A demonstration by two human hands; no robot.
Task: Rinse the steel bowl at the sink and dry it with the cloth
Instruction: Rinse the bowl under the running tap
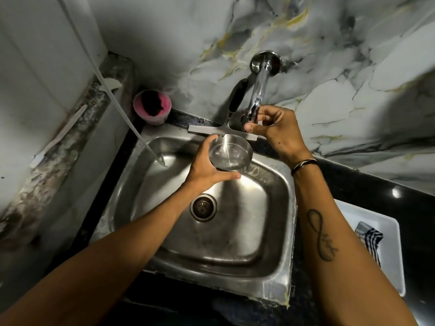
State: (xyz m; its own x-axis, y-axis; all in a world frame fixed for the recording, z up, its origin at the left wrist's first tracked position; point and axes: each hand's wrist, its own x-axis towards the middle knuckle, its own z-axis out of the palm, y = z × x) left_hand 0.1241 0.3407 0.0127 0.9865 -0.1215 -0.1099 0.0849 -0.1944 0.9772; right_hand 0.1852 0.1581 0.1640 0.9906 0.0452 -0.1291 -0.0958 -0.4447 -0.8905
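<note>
Round steel bowl (230, 152), chrome tap (255, 100)

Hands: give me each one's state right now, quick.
Left hand: closed around the steel bowl, held over the sink.
Right hand: fingers pinched on the tap.

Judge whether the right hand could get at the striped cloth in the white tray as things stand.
Probably yes: the right hand is on the tap, and nothing lies between it and the cloth in the tray beside that forearm.

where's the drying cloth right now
In the head view, the striped cloth lies in a white tray on the counter, right of the sink.
</note>
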